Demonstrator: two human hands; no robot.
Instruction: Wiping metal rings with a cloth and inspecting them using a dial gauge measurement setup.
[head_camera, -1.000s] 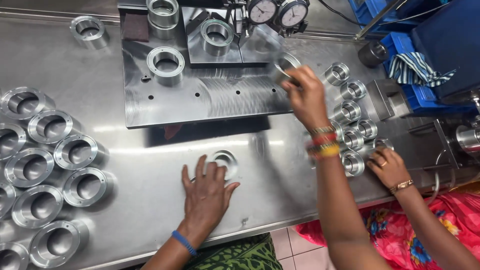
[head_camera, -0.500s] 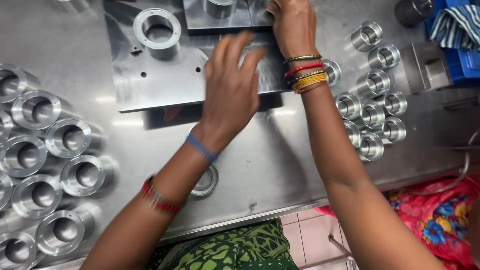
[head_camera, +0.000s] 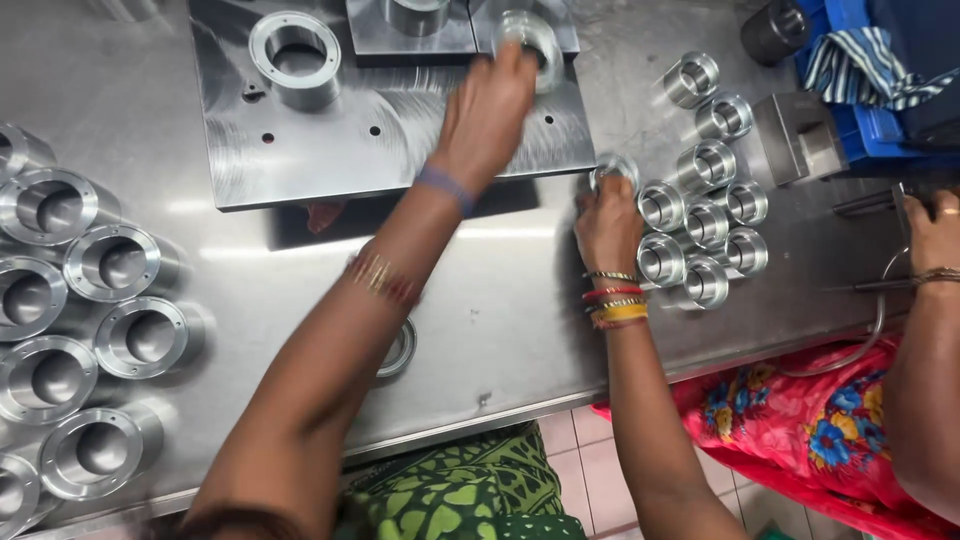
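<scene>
Head view: left hand (head_camera: 490, 105) reaches forward, fingers closed around a shiny round steel ring (head_camera: 530, 35) over the grey metal plate (head_camera: 330, 150). Right hand (head_camera: 605, 225) pinches a small silver steel sleeve (head_camera: 615, 170); a cluster of matching small sleeves (head_camera: 705, 225) sits just right of it.

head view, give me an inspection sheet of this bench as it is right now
surface: steel bench, shiny, scuffed.
job's things: left hand grips a metal ring over the fixture plate; right hand holds a small sleeve.
clutter: large flanged bushes at left, small sleeves at right.
grippers: both hands closed on parts.
cables: thin tube at right edge.
surroundings: another person's hand, blue crate.
</scene>
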